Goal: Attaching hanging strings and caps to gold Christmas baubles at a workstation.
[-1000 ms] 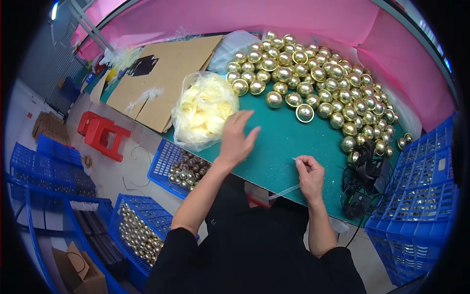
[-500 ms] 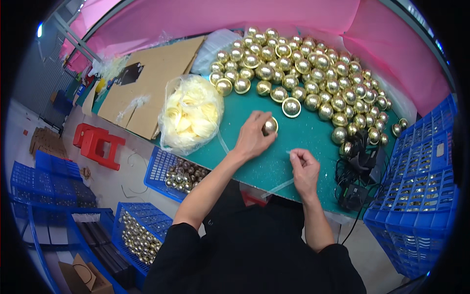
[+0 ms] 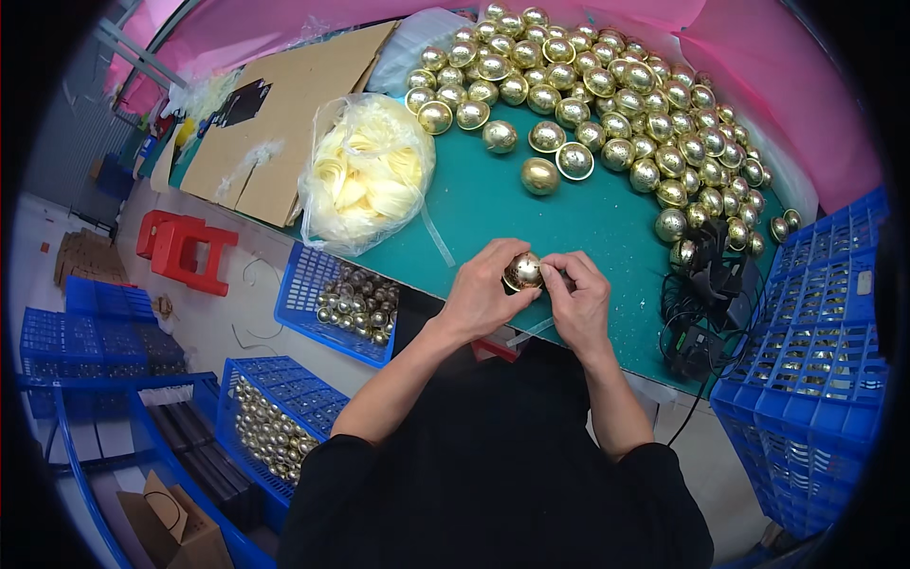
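Both hands have come together since the earlier frames, when the left one reached out toward the heap and closed on a ball while the right waited near the table edge. Now the left hand (image 3: 479, 299) and right hand (image 3: 576, 302) meet at centre frame, fingers pressed around one gold ball (image 3: 522, 271), the left cupping it from below and the right pinching at its side. What the right fingertips work on is too small to tell; judging by the grip, the picking-up is done and handling of this piece has begun.

Just beyond the hands lies the green table top (image 3: 474, 204), with a clear strip (image 3: 436, 237) on it. A heap of gold balls (image 3: 607, 95) fills the upper right, and a bag of pale yellow pieces (image 3: 365, 180) sits at upper left beside flat cardboard (image 3: 284, 104). Black cables (image 3: 706, 284) trail off the right edge.

Around the table stand blue crates (image 3: 815, 379), one lower-left crate (image 3: 313, 284) holding more balls, and a red stool (image 3: 185, 248) at far left.
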Available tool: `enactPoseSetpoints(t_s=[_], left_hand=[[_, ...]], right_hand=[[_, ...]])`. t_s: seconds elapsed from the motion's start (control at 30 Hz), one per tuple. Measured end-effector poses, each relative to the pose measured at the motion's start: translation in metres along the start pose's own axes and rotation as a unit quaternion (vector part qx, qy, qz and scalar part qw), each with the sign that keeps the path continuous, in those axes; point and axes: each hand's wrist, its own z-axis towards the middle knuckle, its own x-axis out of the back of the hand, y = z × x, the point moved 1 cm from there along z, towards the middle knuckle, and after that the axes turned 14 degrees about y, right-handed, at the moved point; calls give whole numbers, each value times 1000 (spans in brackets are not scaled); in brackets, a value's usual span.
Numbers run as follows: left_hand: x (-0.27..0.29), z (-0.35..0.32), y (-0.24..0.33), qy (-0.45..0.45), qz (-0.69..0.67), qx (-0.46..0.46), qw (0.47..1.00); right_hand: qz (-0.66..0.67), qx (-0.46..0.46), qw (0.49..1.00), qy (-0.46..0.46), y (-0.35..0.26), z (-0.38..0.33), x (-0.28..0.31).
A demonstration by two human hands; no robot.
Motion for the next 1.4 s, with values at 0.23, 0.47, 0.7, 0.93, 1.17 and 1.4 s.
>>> enactPoseSetpoints(t_s=[0.23, 0.47, 0.7, 0.93, 1.17, 1.4], left_hand=[[-3, -1, 0, 8, 6, -19, 1000], [-1, 1, -1, 5, -10, 8, 1000], [0, 0, -4, 6, -11, 5, 1000], [2, -1, -1, -2, -18, 28, 999], [0, -6, -4, 22, -71, 43, 996], [-7, -12, -12, 105, -170, 73, 977]], right_hand=[[6, 9, 1000, 4, -1, 3, -2], [49, -35, 998, 10, 12, 3, -3], [36, -21, 999, 4, 5, 3, -4], [21, -17, 1000, -2, 6, 3, -4], [15, 24, 1000, -6, -3, 6, -5], [10, 27, 998, -50, -3, 9, 0]])
